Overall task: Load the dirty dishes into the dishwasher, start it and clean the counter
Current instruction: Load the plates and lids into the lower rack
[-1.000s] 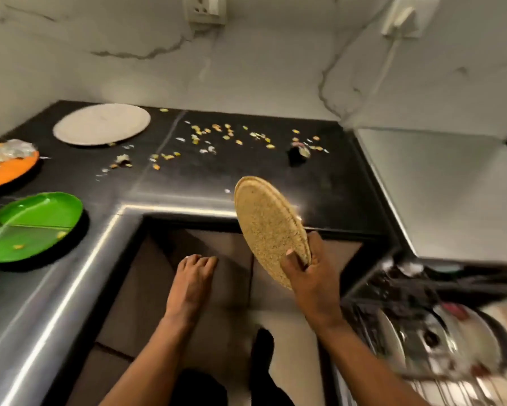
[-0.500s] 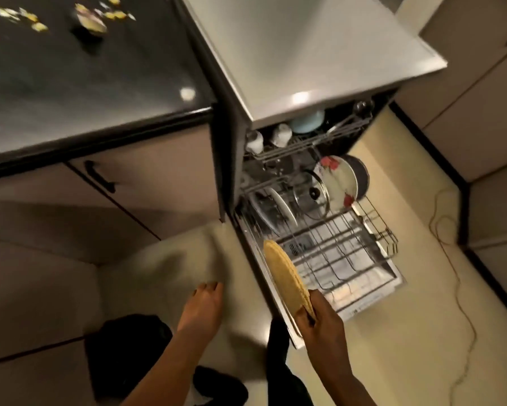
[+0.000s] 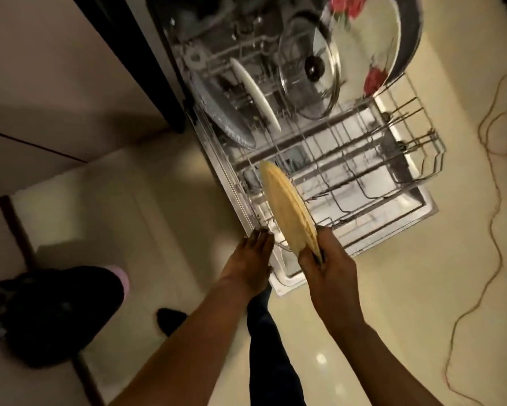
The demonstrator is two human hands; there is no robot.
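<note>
The lower rack (image 3: 363,171) of the dishwasher (image 3: 170,83) is pulled out over the open door (image 3: 284,276), filling the centre and upper right of the frame, and its front half is bare wire with open slots between the tines. The right hand (image 3: 328,268), low centre, pinches the near rim of a round tan plate (image 3: 287,206), thumb on one face and fingers curled behind; the plate stands on edge, tilted, its far rim over the left front part of the rack just beside the rack's left wall. Whether it touches the wires is not clear. It looks speckled, matte, with a ridged rim. The left hand (image 3: 252,256) sits just left of it, fingers straight and together, fingertips at the rack's front left corner. Further back in the rack, upper centre, a white plate (image 3: 255,92) and a grey plate (image 3: 223,112) stand in the tines, with a glass lid (image 3: 311,68) and a floral plate (image 3: 366,45) to their right. Cream floor (image 3: 158,215) lies open to the left of the door; a thin cable (image 3: 492,200) trails down the right edge, and a dark bag (image 3: 56,312) sits lower left.
</note>
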